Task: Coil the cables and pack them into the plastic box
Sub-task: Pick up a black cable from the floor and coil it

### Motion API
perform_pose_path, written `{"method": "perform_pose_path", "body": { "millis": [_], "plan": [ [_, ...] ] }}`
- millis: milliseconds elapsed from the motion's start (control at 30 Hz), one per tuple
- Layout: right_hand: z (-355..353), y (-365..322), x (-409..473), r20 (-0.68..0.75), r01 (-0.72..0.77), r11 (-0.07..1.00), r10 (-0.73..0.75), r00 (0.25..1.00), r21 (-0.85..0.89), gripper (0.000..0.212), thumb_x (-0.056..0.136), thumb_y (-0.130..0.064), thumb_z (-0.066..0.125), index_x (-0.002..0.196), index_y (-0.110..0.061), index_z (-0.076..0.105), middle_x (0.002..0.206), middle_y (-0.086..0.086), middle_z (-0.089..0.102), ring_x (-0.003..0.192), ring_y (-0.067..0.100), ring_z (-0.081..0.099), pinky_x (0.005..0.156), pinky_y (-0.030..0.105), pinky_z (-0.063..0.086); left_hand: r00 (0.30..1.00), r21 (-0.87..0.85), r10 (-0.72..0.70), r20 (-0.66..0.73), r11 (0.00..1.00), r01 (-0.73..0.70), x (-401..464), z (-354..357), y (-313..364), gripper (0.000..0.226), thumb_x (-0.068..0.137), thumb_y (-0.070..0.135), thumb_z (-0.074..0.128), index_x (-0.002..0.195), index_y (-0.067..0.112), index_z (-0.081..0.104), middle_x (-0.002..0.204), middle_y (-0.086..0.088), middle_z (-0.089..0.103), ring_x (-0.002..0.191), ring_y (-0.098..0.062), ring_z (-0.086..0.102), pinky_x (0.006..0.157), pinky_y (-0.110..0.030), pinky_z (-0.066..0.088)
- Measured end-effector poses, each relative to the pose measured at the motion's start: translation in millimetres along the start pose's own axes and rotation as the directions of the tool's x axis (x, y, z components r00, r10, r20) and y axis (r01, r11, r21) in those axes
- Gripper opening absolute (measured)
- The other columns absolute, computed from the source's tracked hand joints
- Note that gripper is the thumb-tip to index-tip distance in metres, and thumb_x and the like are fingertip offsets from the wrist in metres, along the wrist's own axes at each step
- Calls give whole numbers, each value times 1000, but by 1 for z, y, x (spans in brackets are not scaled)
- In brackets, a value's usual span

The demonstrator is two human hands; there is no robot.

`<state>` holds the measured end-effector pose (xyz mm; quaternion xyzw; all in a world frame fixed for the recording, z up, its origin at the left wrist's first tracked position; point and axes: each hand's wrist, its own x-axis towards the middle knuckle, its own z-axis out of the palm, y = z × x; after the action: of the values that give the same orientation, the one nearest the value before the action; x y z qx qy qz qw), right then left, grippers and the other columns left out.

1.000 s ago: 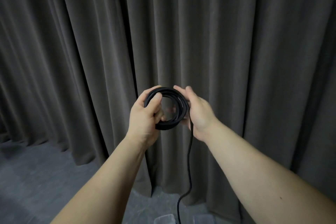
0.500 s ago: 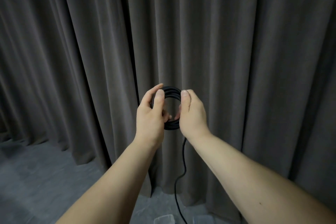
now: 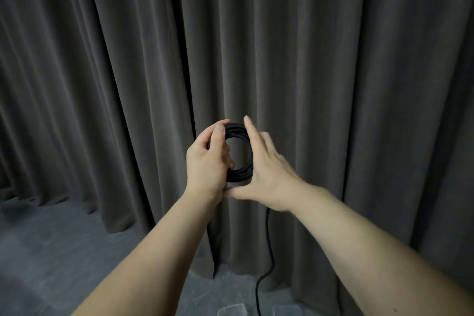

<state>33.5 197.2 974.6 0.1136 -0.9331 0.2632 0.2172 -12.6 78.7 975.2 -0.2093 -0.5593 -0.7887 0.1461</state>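
At the bottom edge lie two clear plastic box rims (image 3: pixel 232 310), only their tops showing, on the grey carpeted floor (image 3: pixel 51 251). Two bare forearms rise from the lower corners and meet in front of the chest. The left hand (image 3: pixel 206 161) is curled round the left side of a black coiled cable ring (image 3: pixel 239 152), thumb laid along its near upper rim and fingers wrapped behind and through the opening. The right hand (image 3: pixel 269 169) lies against the ring's right side with its fingers nearly straight, the forefinger pointing up past the top of the coil and the thumb stretched leftward under the ring, touching the left wrist. The coil is several turns of thin round black cable, held upright facing the camera, with a round open centre. A loose black cable tail (image 3: pixel 266 259) hangs below the right hand and runs down to the floor between the boxes. Behind everything hangs a dark grey pleated curtain (image 3: pixel 333 59), reaching the floor.
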Motion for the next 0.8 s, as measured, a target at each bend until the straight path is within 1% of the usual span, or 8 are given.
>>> {"method": "perform_pose_path", "body": {
  "millis": [100,200,300,467,533,633,700,800],
  "plan": [
    [6,2,5,-57,-38,998,36,998,-40,124,68,-46,80,148,-38,-13,142,-3,24,119,29,49,85,31,41,998,54,21,58,998,-24,-3,1,-5,25,103,29,43,104,28,68,58,2,36,52,-10,32,50,-25,35],
    [6,9,7,-77,-40,998,43,996,38,118,67,-47,81,150,-37,-3,140,-3,28,122,27,47,91,32,42,989,112,21,147,993,-38,-5,-2,-6,29,104,32,37,115,26,64,66,10,54,59,-5,47,60,-24,42],
    [4,11,11,-46,-36,994,41,998,103,119,65,-48,82,149,-38,-1,142,-5,28,128,23,43,100,34,41,979,25,-21,201,1000,16,-1,-5,-4,28,103,33,43,118,22,63,80,8,66,70,-7,60,70,-26,48],
    [7,5,18,-10,-24,986,26,1000,166,122,67,-41,82,147,-44,-10,150,-6,24,135,18,37,102,30,36,998,-41,-55,35,998,56,8,-5,-3,25,103,25,44,110,18,67,55,4,38,49,-10,33,49,-25,37],
    [6,6,19,63,-83,968,70,996,238,121,70,-35,81,145,-49,-14,134,-3,46,115,13,54,94,25,40,997,-107,-29,-67,994,21,17,-9,-2,25,103,23,43,106,17,66,52,5,35,45,-9,30,45,-23,34],
    [9,16,14,249,-199,947,135,959,253,89,79,-13,68,147,-35,15,88,-1,69,69,12,68,72,26,53,968,-211,-19,-250,977,-36,36,-23,1,23,104,23,43,100,17,65,50,7,34,44,-7,27,44,-23,30],
    [12,25,10,334,-286,904,175,926,319,48,82,-2,57,124,-18,42,78,5,66,67,17,69,67,25,50,932,-265,-50,-358,963,-51,45,-35,4,21,103,24,44,99,18,64,50,7,35,44,-7,28,45,-22,31],
    [14,35,8,210,-376,792,312,927,481,20,87,3,47,95,-16,47,70,6,56,59,20,66,66,34,49,872,-294,-80,-482,953,-76,54,-51,6,20,101,24,46,100,16,64,50,7,37,45,-8,31,46,-23,31]
  ]
}}
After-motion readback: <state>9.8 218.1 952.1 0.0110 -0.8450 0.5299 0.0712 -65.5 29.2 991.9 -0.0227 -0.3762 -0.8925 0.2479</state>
